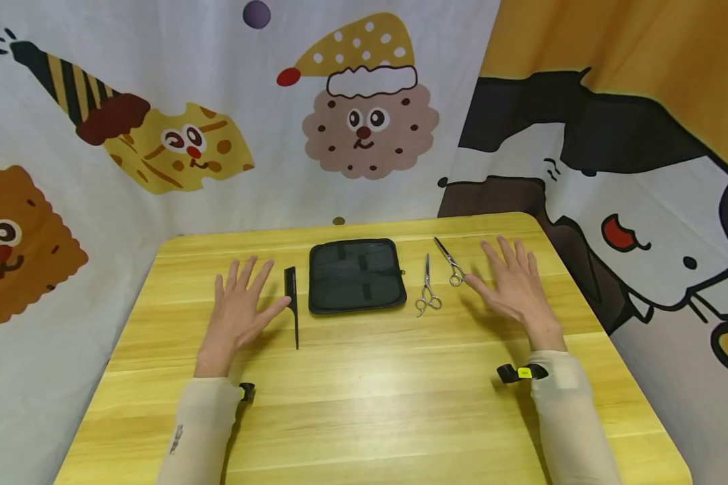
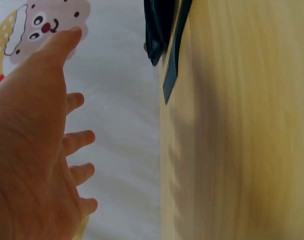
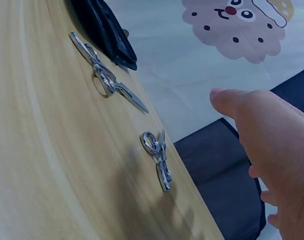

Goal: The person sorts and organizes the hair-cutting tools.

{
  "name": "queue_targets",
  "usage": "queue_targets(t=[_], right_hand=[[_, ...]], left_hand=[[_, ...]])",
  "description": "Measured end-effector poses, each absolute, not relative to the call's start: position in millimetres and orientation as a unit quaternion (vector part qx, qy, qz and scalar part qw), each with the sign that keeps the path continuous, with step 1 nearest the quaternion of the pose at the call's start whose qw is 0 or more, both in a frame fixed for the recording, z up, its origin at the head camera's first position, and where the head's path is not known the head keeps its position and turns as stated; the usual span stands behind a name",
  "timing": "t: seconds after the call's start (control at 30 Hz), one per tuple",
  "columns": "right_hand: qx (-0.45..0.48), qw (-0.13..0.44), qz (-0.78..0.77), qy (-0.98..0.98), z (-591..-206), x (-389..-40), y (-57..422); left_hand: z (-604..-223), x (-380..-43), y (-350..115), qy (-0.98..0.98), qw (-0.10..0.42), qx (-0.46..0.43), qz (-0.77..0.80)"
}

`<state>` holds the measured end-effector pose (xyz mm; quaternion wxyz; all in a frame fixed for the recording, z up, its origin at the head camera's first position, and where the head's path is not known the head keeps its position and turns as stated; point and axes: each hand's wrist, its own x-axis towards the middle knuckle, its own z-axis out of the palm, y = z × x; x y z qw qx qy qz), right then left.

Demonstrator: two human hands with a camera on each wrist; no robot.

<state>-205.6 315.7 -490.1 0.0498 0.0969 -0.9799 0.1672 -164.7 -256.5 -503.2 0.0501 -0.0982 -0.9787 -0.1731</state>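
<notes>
My left hand [image 1: 238,313] hovers over the left side of the table with fingers spread, its thumb overlapping a black tail comb [image 1: 290,286] in the head view. Right of the comb lies a black zip case [image 1: 356,276], spread flat with small straps inside. Two pairs of silver hair scissors lie beyond the case: one pair [image 1: 427,296] beside it, another pair [image 1: 449,261] farther right and back. Over the right side my right hand [image 1: 514,286] is held with fingers spread, thumb tip near the farther scissors' handles. Both hands hold nothing; the right wrist view shows shadows beneath.
The wooden table [image 1: 364,411] has rounded corners and its far edge meets a printed cartoon curtain [image 1: 212,40]. More curtain hangs at both sides. A black wrist camera [image 1: 516,373] sits by the right cuff, another camera [image 1: 247,392] by the left.
</notes>
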Motion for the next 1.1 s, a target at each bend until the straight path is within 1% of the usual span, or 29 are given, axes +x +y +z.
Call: queue_targets(t=[0.43, 1.1], right_hand=[[0.125, 0.056, 0.156, -0.978, -500.7, -199.6, 301.4], [0.189, 0.048, 0.146, -0.97, -507.9, -194.8, 258.4]], left_hand=[[-504.6, -163.0, -226.8, -0.976, 0.026, -0.128, -0.175], [-515.6, -161.1, -182.7, -0.973, -0.002, -0.162, -0.162]])
